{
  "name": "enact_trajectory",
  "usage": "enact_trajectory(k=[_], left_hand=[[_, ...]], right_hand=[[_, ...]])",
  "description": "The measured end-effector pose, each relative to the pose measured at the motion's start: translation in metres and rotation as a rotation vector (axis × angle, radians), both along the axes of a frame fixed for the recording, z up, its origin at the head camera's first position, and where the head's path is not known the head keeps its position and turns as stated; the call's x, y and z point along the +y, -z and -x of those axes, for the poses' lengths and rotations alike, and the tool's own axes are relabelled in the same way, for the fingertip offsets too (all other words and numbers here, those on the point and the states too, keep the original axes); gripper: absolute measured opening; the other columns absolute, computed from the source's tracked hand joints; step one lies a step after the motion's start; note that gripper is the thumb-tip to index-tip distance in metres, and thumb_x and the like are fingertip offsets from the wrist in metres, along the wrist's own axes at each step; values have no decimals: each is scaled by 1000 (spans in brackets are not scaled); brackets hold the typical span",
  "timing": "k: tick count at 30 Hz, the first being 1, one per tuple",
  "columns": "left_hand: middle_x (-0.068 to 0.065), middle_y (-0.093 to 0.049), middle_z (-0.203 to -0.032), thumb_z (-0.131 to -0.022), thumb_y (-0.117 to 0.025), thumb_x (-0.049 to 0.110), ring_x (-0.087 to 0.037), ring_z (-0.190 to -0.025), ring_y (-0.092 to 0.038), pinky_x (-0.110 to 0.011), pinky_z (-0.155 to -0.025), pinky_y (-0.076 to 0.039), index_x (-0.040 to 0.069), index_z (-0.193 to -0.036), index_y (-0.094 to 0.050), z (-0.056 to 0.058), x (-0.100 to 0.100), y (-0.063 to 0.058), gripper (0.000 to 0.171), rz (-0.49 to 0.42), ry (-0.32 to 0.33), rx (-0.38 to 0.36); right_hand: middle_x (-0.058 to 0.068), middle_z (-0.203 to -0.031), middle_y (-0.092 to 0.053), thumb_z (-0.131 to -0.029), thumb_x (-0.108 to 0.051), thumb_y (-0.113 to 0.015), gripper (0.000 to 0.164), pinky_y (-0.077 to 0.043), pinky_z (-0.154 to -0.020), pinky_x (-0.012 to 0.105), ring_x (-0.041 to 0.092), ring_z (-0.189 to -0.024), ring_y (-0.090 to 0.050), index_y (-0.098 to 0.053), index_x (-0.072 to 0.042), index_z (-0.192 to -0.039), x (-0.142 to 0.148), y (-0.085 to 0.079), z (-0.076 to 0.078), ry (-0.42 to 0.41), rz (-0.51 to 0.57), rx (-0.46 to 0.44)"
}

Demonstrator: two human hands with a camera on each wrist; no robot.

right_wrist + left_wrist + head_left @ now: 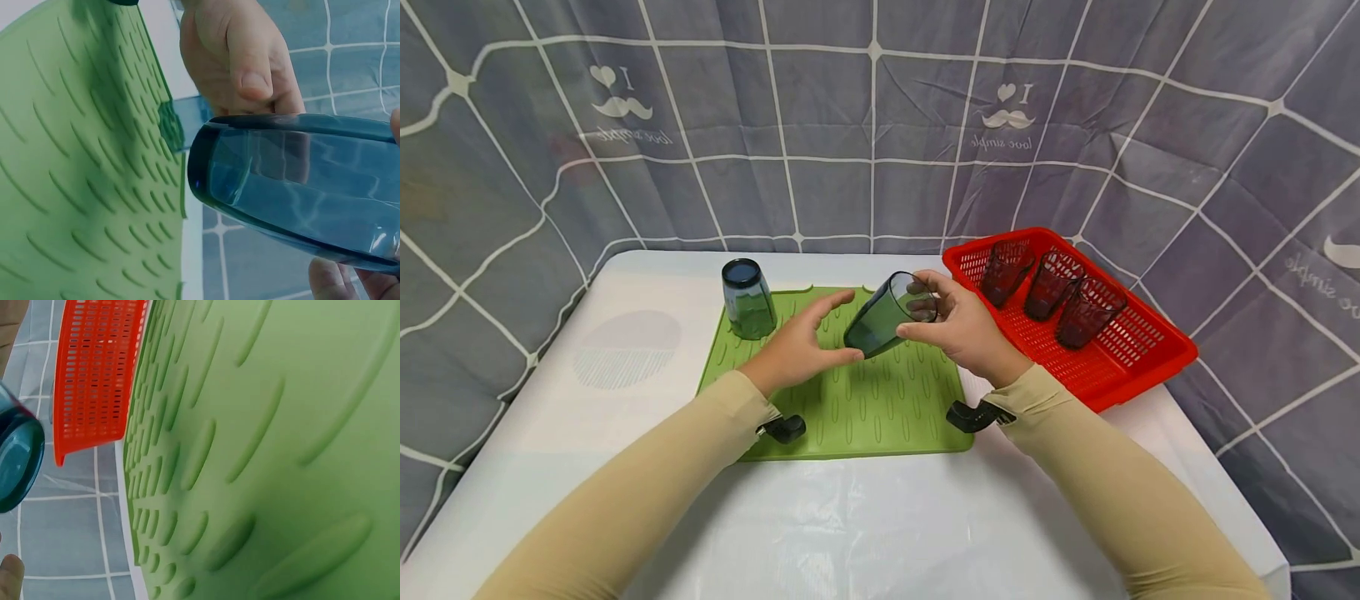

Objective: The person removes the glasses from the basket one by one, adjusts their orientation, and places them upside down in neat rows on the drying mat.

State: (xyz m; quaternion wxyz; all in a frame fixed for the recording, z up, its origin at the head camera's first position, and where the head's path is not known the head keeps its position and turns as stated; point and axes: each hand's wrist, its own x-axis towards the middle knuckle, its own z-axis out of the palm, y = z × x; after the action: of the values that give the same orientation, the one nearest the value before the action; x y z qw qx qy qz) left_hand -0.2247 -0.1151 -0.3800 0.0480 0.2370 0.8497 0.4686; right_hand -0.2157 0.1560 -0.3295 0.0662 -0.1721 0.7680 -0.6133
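Observation:
My right hand (970,332) holds a blue-tinted drinking glass (874,323) near its rim, thumb on the near side and fingers at the far side. The glass is tilted above the green ribbed mat (865,421), its base down to the left. My left hand (796,350) is spread beside that base, thumb and fingers apart; whether the thumb touches the glass I cannot tell. The right wrist view shows the thick base of the glass (281,181) close to the left hand (244,56). A second blue glass (748,302) stands upside down on the mat's back left corner.
A red plastic basket (1120,385) sits at the right, partly beside the mat. Inside it are three dark purple glasses (1051,287). The white table (865,525) is bounded behind and at the sides by a grey checked curtain (827,100).

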Motion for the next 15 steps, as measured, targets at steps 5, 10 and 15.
enact_trajectory(k=[5, 10, 15], left_hand=[[-2, -38, -169, -90, -86, 35, -30, -159, -31, -59, -128, -27, 22, -166, -32, -3, 2, 5, 94, -15, 25, -2], [-4, -44, -165, -89, -87, 34, -30, -156, -38, -59, -128, -28, 19, -166, -32, -5, 2, 7, 96, -23, 36, -26], [-7, -53, -157, -90, -86, 31, -32, -141, -53, -59, -120, -40, 18, -163, -37, -7, 3, 9, 89, -48, 33, -50]], right_hand=[[20, -149, -50, -90, 4, -75, 74, -57, -99, 27, 33, -129, -58, -42, -4, -156, -4, 4, -3, -4, 17, -10], [22, -152, -48, -91, 6, -74, 75, -59, -95, 25, 36, -132, -58, -41, -4, -158, -6, 7, -5, -22, 67, -26], [23, -152, -47, -91, 7, -72, 74, -59, -93, 22, 36, -133, -58, -41, -3, -157, -7, 7, -8, -26, 110, -42]])
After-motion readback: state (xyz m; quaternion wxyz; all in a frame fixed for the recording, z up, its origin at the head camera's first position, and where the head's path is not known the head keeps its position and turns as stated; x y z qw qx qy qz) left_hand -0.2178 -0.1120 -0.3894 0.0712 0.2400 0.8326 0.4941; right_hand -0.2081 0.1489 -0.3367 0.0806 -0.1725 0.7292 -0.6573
